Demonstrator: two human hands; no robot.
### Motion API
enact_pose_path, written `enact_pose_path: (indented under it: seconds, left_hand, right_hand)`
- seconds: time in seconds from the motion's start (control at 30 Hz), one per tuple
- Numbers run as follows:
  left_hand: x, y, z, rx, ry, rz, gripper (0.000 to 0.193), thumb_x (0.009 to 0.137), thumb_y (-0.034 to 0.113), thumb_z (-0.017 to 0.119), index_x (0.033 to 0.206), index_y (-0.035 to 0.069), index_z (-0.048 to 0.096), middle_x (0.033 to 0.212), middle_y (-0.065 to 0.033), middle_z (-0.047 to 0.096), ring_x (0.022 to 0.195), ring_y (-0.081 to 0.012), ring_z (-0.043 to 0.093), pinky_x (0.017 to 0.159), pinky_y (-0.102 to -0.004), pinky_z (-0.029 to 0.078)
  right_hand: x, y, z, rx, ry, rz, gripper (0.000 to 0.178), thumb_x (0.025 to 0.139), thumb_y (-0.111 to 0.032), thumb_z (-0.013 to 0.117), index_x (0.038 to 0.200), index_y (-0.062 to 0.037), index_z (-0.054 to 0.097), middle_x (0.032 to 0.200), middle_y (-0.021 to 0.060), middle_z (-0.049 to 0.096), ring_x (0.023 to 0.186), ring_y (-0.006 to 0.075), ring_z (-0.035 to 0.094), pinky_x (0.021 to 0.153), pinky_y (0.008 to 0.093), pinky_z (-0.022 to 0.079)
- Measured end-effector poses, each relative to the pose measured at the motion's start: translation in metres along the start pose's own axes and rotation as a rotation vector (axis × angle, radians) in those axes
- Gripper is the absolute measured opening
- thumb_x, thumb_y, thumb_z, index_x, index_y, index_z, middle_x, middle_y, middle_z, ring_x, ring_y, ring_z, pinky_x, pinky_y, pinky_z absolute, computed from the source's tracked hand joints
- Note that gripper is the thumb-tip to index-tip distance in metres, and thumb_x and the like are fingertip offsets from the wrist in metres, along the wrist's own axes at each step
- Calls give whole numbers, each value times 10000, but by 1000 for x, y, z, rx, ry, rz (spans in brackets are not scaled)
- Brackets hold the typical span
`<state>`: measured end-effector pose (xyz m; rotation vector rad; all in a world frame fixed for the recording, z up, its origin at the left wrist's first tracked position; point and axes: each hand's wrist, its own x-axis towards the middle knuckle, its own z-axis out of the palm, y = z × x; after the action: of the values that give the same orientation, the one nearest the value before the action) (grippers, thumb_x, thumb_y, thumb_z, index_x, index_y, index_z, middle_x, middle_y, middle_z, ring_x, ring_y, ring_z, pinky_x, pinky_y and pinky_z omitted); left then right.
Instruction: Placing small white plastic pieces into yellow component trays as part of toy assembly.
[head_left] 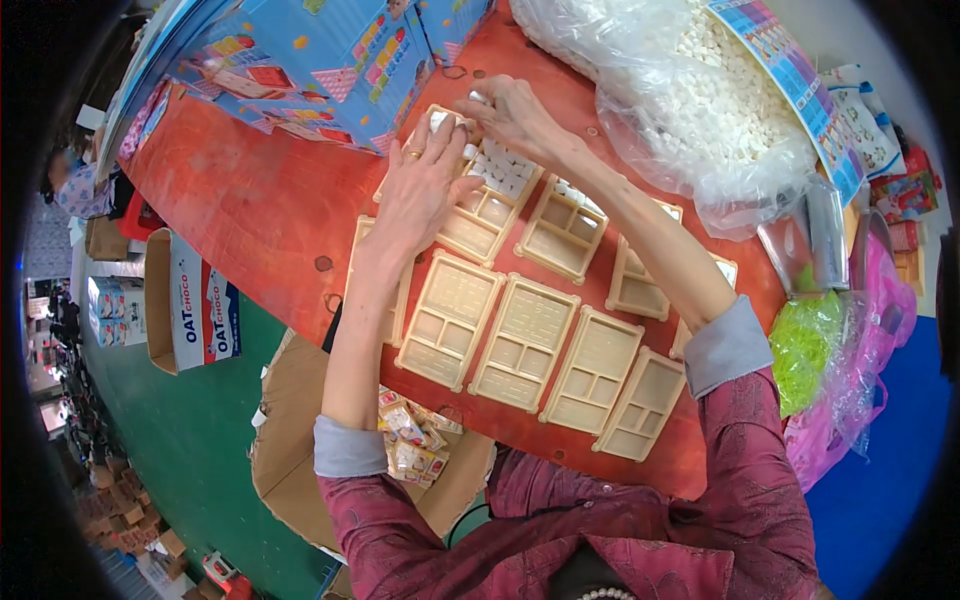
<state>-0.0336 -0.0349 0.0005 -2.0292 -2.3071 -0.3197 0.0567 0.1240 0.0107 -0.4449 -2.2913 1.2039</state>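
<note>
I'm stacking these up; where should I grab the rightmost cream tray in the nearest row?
Probably grip the cream tray by the rim of its near short end, coming from the table's near edge: red tabletop borders that end, while the neighbouring tray crowds its left long side.

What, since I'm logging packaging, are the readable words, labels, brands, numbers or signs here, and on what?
White, blue and red carton: large lettering on its side, legible but not copied here.
Blue printed boxes: colourful lettering, likewise not copied.
Blue-and-purple sheet: print too small to read.
Yellowish packets: print too small and blurred.
Cream trays: no lettering I can make out.
</note>
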Motion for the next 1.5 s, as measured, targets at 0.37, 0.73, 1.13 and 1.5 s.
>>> enact_pose_path:
  seconds: [0.37, 0.73, 1.13, 1.5]
  left_hand:
    - [-6, -12, 1, -201, 131, -14, 686, 869, 352, 569, 1387, -7, 300, 1463, -206, 256, 1356, -348, 256, 1069, -538, 247]
    - [-8, -11, -2, -246, 103, -46, 654, 879, 349, 554, 1389, 15, 319, 1466, -194, 256, 1368, -356, 221, 1078, -546, 222]
    - [-8, -2, -4, -70, -63, -49, 605, 892, 333, 534, 1374, 11, 359, 1480, -151, 258, 1376, -319, 216, 1110, -499, 179]
    - [-6, -2, 2, -75, -18, -28, 646, 868, 378, 550, 1353, -7, 365, 1445, -194, 298, 1355, -343, 256, 1063, -532, 267]
  right_hand:
    - [-28, -12, 2, -451, -58, -125, 203, 799, -206, 623, 783, -5, 637, 723, 200, 634, 735, 375, 644, 650, 456, 519]
    - [-26, -7, 8, -650, -175, -157, 100, 755, -131, 625, 770, -33, 637, 783, 169, 641, 759, 357, 628, 663, 451, 505]
    - [-8, -7, -11, -352, -57, -86, 162, 809, -149, 609, 823, 13, 606, 702, 223, 599, 687, 407, 585, 609, 453, 461]
    - [-3, 24, 13, -407, 135, -366, 216, 809, -126, 628, 740, 60, 544, 710, 180, 619, 679, 410, 592, 603, 449, 483]
